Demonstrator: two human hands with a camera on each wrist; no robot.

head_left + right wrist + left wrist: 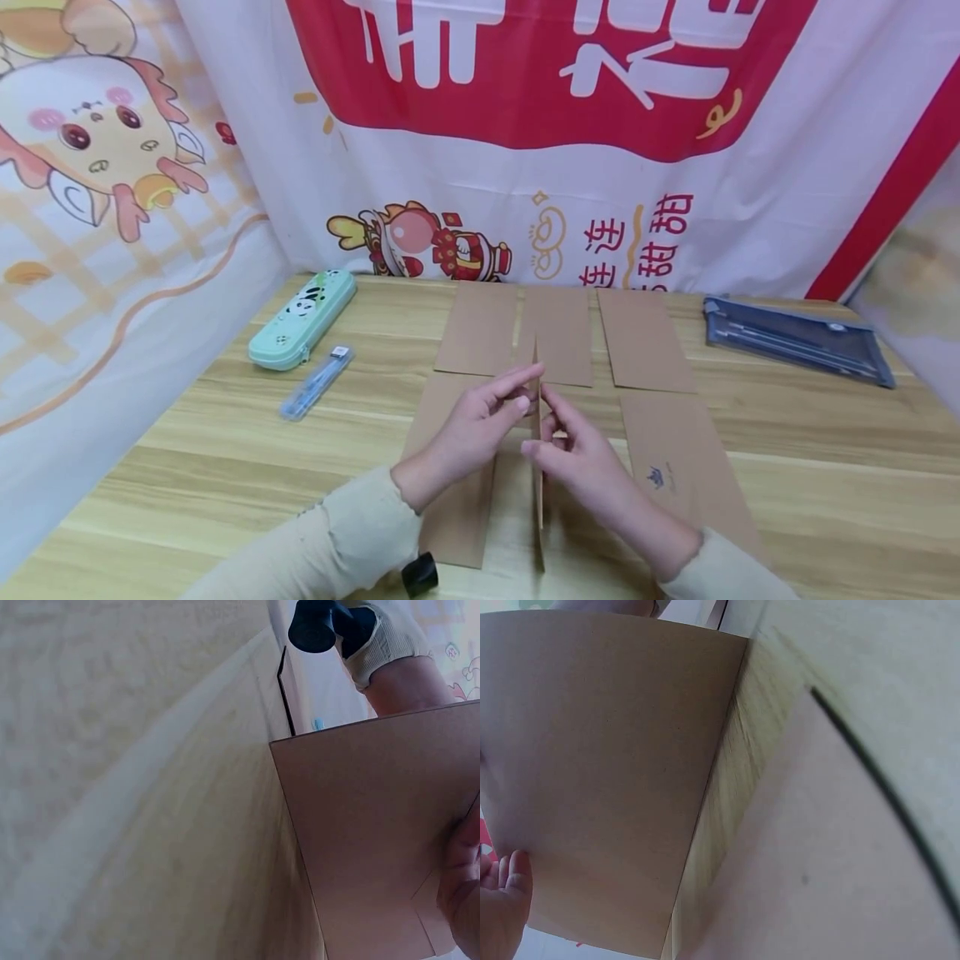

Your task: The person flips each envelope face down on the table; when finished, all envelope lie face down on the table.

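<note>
Six brown cards (652,342), one left hand (472,425), one right hand (588,458), one pencil case (303,321), one clear box (317,385), one blue pouch (798,342)

Around the upright card (615,750): one hand on each side of it; three flat cards in a row beyond it, one flat card to its left, one more to its right; pencil case and clear box well to its left; blue pouch well to its right

I'm reading 甜甜 and 连 on the hanging cloth (540,143); a brown card's (693,471) small print is defeating me.
</note>
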